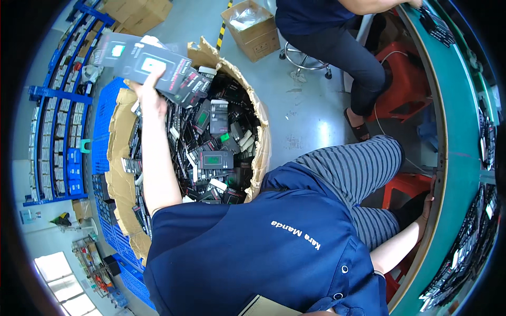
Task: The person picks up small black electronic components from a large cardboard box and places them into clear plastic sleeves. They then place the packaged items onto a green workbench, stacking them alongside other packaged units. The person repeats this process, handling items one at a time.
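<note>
My left hand (152, 96) is closed on a stack of flat black boxes (161, 68) with green-and-white pictures on them. It holds them over the far left part of a large round-sided cardboard carton (256, 110) with a torn rim. Many similar black boxes (215, 159) lie jumbled inside the carton. My right hand (426, 208) grips the near edge of the green workbench (456, 126) at my right, its fingers partly hidden.
Blue racks (60, 95) with packed boxes stand at the left, beside blue pallets (105, 126). A co-worker (342, 47) sits on a wheeled stool ahead. A small carton (252, 31) and red stools (403, 84) stand on the floor. Rows of black packages (464, 253) lie on the workbench.
</note>
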Motion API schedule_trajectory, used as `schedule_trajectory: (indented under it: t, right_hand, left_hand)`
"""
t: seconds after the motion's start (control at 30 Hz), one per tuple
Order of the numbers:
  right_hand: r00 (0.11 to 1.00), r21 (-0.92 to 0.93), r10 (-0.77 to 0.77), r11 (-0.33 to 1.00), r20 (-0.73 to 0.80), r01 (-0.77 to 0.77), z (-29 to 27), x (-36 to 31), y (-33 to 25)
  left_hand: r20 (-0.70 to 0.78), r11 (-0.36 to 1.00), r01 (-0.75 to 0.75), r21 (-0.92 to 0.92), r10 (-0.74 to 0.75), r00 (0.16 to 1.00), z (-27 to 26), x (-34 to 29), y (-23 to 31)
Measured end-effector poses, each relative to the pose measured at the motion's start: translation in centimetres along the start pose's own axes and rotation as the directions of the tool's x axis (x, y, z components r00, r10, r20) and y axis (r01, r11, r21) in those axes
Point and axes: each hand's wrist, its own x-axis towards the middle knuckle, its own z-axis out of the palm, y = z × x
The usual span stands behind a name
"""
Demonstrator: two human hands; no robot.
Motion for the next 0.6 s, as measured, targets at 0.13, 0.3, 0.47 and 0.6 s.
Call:
schedule_trajectory:
  t: [0.13,0.3,0.47,0.6]
  right_hand:
    - [0.998,-0.014,-0.049,0.999,-0.038,0.049,0.8,-1.4,-0.2]
    - [0.984,0.168,-0.053,0.982,-0.167,0.081,2.0,-1.1,3.8]
    - [0.939,0.393,-0.113,0.887,-0.326,0.243,6.4,1.1,8.6]
    - [0.846,0.208,-0.142,0.936,-0.514,0.283,3.7,-1.4,13.6]
  left_hand:
    - [0.140,0.981,0.043,-0.188,-0.016,0.990,6.6,-2.7,7.8]
    - [0.578,0.857,0.262,-0.443,0.049,0.815,10.9,-2.1,10.7]
    - [0.946,0.873,0.407,-0.268,0.160,0.281,28.3,-11.5,12.0]
    - [0.999,0.998,-0.051,0.036,-0.035,0.021,38.7,-21.4,17.8]
